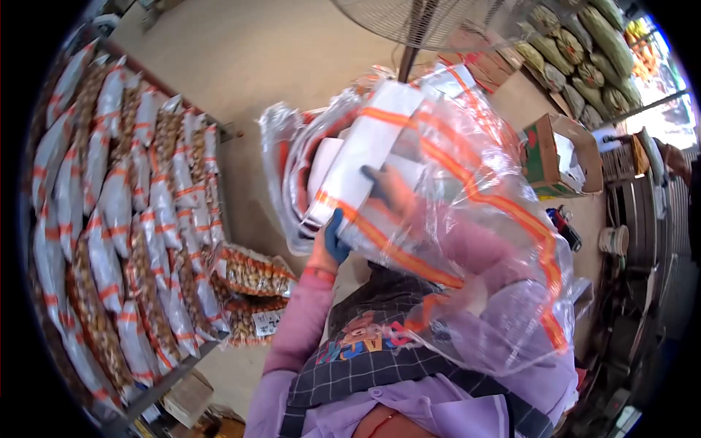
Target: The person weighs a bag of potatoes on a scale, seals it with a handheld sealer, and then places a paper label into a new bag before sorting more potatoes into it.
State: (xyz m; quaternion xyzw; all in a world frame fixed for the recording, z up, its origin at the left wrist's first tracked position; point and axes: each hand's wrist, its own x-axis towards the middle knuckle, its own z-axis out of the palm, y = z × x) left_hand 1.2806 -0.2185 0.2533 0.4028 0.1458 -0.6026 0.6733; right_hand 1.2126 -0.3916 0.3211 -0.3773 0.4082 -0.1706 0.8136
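My left hand [330, 244], in blue finger covers, is closed on the lower edge of a clear plastic bag [504, 193] with orange stripes. A long white sheet [372, 139] shows at the bag's left side, running up from this hand. My right hand [394, 191] lies against the white sheet, with dark-covered fingertips apart; it is slightly blurred. Clear plastic covers my right forearm, so the arm appears to reach into the bag. More striped plastic bags [281, 146] are bunched just beyond my left hand.
Filled bags [109, 255] of small brown round goods cover a rack at left; more filled bags [252, 274] lie beside it. A fan [412, 36] stands ahead. At right are an open cardboard box [540, 153] and stacked green sacks [591, 58]. Another person's hand [675, 157] shows far right.
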